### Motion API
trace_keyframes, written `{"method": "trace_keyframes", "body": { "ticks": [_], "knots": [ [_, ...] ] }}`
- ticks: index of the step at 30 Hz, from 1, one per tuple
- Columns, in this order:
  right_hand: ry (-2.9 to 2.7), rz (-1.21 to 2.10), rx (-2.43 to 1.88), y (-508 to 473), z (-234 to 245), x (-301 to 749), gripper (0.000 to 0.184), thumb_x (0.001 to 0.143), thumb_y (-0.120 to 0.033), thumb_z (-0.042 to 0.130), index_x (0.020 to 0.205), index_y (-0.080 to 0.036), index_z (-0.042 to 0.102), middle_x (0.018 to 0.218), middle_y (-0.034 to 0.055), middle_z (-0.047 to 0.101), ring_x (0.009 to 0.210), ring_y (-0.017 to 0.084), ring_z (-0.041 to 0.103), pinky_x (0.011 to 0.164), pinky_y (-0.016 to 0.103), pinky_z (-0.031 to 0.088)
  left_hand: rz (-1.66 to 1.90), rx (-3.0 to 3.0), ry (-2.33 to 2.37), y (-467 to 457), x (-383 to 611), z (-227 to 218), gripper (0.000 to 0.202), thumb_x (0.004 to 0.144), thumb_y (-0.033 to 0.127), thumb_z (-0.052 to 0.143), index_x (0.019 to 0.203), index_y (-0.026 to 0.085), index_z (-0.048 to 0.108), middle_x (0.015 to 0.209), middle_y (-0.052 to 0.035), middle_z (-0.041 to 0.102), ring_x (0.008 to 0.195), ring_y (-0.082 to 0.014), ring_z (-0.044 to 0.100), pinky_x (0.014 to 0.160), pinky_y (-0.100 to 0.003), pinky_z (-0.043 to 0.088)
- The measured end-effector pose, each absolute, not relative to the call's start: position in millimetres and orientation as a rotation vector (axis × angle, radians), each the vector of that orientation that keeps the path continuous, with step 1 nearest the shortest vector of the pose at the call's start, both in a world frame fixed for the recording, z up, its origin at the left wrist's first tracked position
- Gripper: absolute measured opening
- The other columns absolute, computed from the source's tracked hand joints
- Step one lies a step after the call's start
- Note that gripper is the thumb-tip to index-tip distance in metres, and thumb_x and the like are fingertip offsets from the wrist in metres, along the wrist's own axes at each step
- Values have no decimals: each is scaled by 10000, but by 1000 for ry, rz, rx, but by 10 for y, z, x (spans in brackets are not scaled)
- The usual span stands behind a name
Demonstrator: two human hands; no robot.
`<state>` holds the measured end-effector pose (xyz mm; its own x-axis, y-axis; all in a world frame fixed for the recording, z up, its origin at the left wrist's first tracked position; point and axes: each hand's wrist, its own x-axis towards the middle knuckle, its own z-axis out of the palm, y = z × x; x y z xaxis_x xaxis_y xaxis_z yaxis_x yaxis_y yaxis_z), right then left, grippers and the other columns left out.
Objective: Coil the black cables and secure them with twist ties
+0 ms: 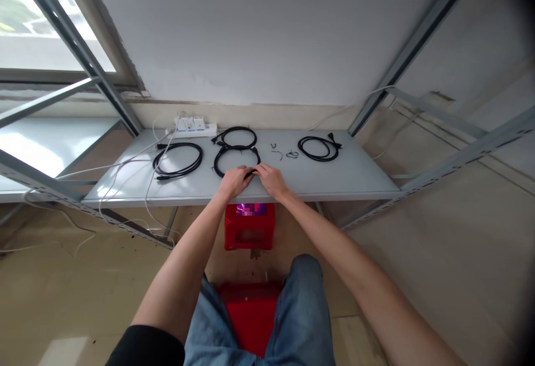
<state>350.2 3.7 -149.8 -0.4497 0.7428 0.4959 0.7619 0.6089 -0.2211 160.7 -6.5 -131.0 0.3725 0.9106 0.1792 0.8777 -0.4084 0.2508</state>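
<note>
My left hand (236, 181) and my right hand (270, 178) are close together at the front of the shelf. Both are closed on the near side of a coiled black cable (216, 161), which lies on the shelf surface. Touching its far side is another coiled black cable (239, 128). Off to the left lies a looser black cable loop (200, 160), and to the right a black cable coil (320, 159) with its plug ends at the upper right. Several short dark ties (292, 155) lie between my right hand and the right coil.
A white power strip (204, 130) stands against the wall, with white cords (121, 164) running over the shelf's left side. Grey metal posts (371, 104) frame the grey shelf (334, 182). Below its front edge is a red stool (249, 238).
</note>
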Motion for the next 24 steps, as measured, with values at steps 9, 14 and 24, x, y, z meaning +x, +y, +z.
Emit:
{"method": "trace_keyframes", "body": {
  "ticks": [9,14,24],
  "knots": [
    [-2291,-20,-1256,46,-1500,3500,312,1146,-306,465,1042,-192,736,1018,89,741,871,198,661,710,294,397,434,2526,1636,-59,1612,-1308,419,1106,462,429,1346,255,704,1143,-102,747,1049,-273,707,782,-321,473],
    [-2286,-3,-1274,3,-1444,3490,308,1150,-293,454,1059,-190,730,1065,88,753,895,189,675,735,284,404,421,2507,1644,-55,1610,-1310,413,1107,452,436,1364,255,693,1193,-112,741,1086,-268,697,825,-314,479],
    [-2278,-28,-1361,-34,-1414,3478,292,1148,-291,461,1091,-193,730,1103,99,747,953,197,684,758,287,413,423,2508,1650,-39,1619,-1323,433,1107,478,416,1348,261,703,1190,-107,747,1083,-266,704,859,-320,495]
  ]
}}
